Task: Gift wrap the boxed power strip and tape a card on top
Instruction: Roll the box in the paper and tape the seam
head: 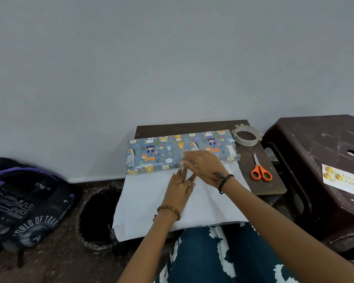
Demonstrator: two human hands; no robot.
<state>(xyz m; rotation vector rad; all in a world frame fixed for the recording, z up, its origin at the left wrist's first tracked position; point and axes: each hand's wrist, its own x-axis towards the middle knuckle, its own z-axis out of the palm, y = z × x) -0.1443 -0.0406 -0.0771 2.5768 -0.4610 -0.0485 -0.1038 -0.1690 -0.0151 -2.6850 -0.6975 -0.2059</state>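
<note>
Two hands are working over one wrapping paper sheet (151,201): left hand (179,188) lying flat with straight fingers, right hand (204,166) pressing relaxed fingers on one paper-covered box (161,154). One scissors (261,170), one tape roll (246,135) and one card (343,178) are lying rightward.

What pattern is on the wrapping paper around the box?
Cartoon animals and leaves on a grey-blue ground cover the wrapping paper; its underside is plain white. Seen in the head view.
</note>
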